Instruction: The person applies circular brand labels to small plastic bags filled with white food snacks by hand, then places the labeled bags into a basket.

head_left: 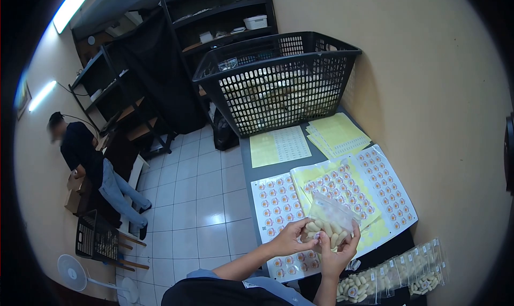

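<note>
My left hand (286, 239) and my right hand (338, 255) both grip a small clear plastic bag (333, 219) filled with pale capsule-shaped pieces, held above the table. Under the bag lie sticker sheets (276, 201) with rows of round orange-and-white labels. Several filled clear bags (393, 276) lie in a row at the table's near right corner, beside my right hand.
A large black plastic basket (278, 78) stands at the table's far end. Yellow backing sheets (337, 135) lie in front of it. Left of the table is tiled floor, where a person (85, 156) sits by dark shelves, with a small crate (93, 236) and a fan (72, 271).
</note>
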